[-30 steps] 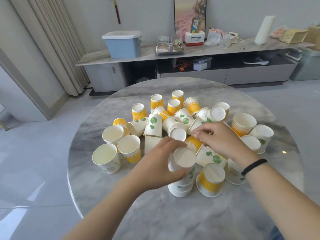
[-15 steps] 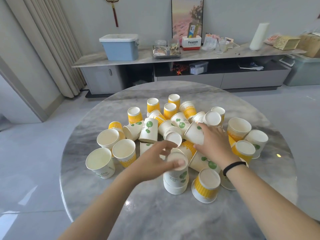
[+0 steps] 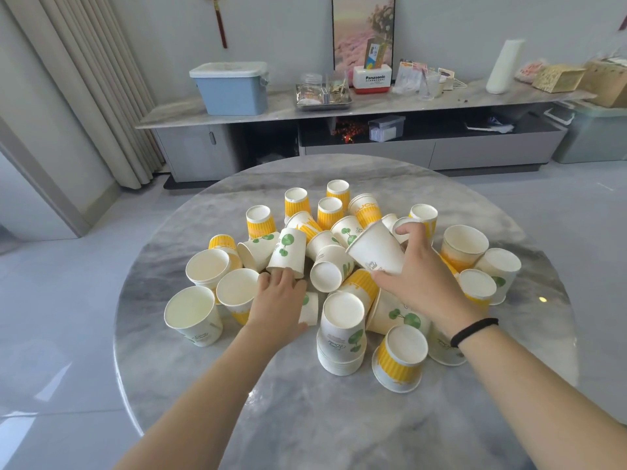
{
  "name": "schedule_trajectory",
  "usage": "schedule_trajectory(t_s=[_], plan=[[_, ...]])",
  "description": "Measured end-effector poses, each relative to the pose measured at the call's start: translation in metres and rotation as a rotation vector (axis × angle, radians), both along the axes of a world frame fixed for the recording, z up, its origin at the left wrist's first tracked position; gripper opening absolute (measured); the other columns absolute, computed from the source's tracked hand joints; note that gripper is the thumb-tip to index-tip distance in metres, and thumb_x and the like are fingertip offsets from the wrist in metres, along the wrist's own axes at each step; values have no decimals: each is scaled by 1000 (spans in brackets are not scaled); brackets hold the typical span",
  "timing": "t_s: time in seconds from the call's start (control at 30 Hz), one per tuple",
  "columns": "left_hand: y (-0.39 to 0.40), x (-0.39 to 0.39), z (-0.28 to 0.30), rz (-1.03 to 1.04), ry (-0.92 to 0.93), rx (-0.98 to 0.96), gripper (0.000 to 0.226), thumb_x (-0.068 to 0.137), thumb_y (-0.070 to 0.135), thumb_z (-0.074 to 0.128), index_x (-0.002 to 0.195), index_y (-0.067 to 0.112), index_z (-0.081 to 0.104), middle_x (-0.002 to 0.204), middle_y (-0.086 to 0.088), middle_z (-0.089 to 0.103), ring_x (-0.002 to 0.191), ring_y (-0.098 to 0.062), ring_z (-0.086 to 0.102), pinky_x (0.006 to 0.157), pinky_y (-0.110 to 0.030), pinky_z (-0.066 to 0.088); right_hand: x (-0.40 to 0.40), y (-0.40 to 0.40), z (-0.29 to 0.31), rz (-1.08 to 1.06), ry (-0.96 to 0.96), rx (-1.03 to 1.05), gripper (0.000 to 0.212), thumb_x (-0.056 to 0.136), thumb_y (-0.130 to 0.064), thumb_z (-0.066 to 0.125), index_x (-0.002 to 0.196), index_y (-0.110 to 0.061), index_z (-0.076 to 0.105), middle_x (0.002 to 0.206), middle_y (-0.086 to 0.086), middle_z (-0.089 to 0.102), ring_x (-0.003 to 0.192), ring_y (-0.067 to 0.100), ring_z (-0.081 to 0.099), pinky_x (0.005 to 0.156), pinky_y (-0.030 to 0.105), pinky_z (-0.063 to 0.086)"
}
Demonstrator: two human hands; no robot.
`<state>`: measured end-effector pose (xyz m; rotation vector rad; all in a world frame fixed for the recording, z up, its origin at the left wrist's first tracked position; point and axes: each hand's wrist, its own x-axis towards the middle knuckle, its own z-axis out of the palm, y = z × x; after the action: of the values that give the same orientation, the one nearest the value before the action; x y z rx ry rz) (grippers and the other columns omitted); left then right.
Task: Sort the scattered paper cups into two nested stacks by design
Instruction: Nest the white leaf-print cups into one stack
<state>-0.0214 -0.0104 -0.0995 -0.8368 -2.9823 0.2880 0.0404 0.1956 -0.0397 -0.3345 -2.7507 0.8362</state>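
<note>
Yellow lettering "LUCK" marks one striped cup (image 3: 365,209); a red-and-white box (image 3: 372,79) reads "Panasonic". Right hand (image 3: 419,276) grips a white cup (image 3: 375,247); left hand (image 3: 280,301) rests relaxed among cups.

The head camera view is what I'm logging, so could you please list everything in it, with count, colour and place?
Paper cups: over two dozen, white with green leaf or yellow stripe designs, scattered mid-table.
Nested stack: one, upside-down green-leaf cups, near side of the pile.
Table: one, round grey marble, centre.
Storage box: one, blue with a pale lid, on the sideboard.
Sideboard: one, grey, against the far wall.
Curtain: beige, far left.
Left hand: reaching into the pile; grip unclear.
Right hand: holds a tilted white cup; black band on the wrist.
</note>
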Motion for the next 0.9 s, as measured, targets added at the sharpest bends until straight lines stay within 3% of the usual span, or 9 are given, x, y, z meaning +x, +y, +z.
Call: schedule_trajectory(t_s=[0.13, 0.2, 0.37, 0.47, 0.6, 0.73, 0.9], plan=[[-6, 8, -1, -2, -58, 8, 56, 75, 47, 60, 118, 14, 46, 126, -5, 42, 118, -27, 39, 99, -35, 28, 5, -1, 21, 78, 96, -127, 48, 75, -32, 69, 117, -25, 47, 115, 1, 53, 100, 20, 50, 72, 31, 40], [-13, 10, 2, 57, -109, 128, 57, 74, 50, 60, 117, 15, 45, 120, -2, 51, 114, -24, 45, 97, -34, 29, 9, -3, 31, 106, 133, -206, 47, 76, -33, 69, 119, -29, 51, 116, -2, 54, 105, 16, 48, 75, 29, 38], [-20, 22, 36, 283, -146, 709, 56, 75, 48, 65, 120, 20, 46, 105, 2, 60, 100, -24, 55, 83, -34, 39, 21, -9, 41, 164, 144, -241, 52, 69, -38, 74, 110, -30, 44, 103, 2, 59, 90, 22, 57, 73, 35, 49], [-18, 30, 52, 400, -304, 1151, 54, 77, 42, 69, 122, 22, 47, 103, 7, 58, 95, -17, 57, 76, -33, 49, 28, -17, 37, 242, 151, -230, 52, 65, -42, 77, 109, -34, 50, 101, -6, 61, 84, 11, 54, 70, 19, 43], [-13, 38, 64, 320, -335, 1493, 46, 81, 35, 69, 120, 19, 50, 111, 8, 63, 102, -5, 60, 72, -17, 47, 31, -37, 16, 320, 97, -31, 66, 64, -49, 75, 123, -34, 48, 114, -2, 59, 100, 15, 47, 86, 30, 42], [-5, 46, 71, 196, -386, 1600, 51, 75, 41, 73, 118, 27, 50, 115, 8, 63, 105, -3, 61, 84, -21, 51, 31, -48, -7, 305, -104, 90, 89, 64, -49, 76, 137, -26, 31, 118, 5, 56, 113, 23, 47, 87, 34, 42], [0, 48, 66, 52, -492, 1519, 52, 67, 48, 71, 113, 35, 50, 118, 8, 63, 111, -8, 61, 94, -34, 51, 30, -31, -8, 352, -233, -136, 109, 57, -37, 85, 144, -26, 21, 141, -2, 45, 120, 14, 48, 91, 25, 39]])
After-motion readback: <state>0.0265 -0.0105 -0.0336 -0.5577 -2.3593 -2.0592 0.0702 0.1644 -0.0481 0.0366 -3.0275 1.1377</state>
